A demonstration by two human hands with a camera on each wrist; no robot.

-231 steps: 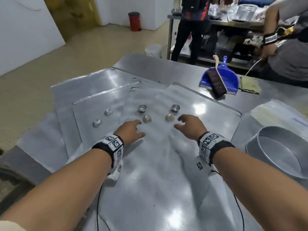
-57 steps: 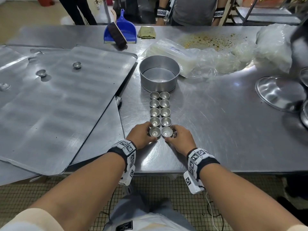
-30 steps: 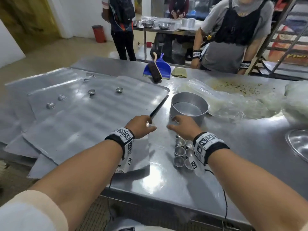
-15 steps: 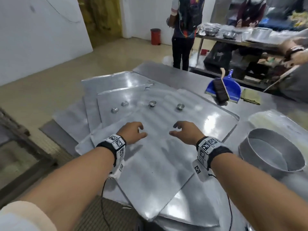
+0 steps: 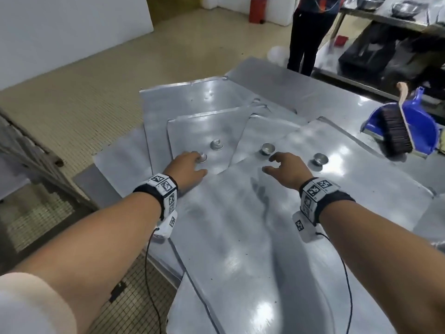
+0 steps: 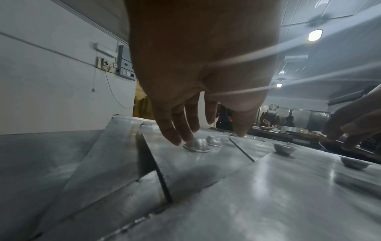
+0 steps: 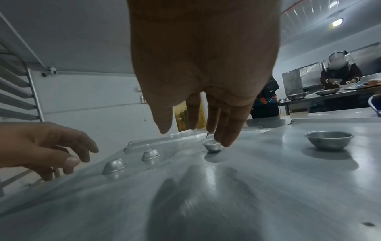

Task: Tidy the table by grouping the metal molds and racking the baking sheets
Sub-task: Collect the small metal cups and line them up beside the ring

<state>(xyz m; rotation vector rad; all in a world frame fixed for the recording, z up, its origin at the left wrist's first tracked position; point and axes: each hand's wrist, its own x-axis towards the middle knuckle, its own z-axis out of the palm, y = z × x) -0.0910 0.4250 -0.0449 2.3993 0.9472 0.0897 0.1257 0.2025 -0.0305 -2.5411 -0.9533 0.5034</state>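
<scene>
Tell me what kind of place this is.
Most likely a commercial bakery kitchen. Large flat baking sheets lie overlapped on a steel table, small metal molds sit on them, a tall tray rack stands at the side, and another person works at a steel counter with mixing bowls.

Silver molds (image 5: 268, 148) on grey baking sheets (image 5: 240, 225); blue dustpan (image 5: 423, 126); black-and-white checkered wristbands (image 5: 163, 186).

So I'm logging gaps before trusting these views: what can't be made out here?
- Left hand, head view: it covers part of the nearest upturned mold; contact unclear, even from the left wrist view.
- Baking sheets, head view: their near ends run off the bottom edge, and overlaps hide how many there are.
- Right hand, right wrist view: its fingers overlap the upright mold; touching or not is unclear.
</scene>
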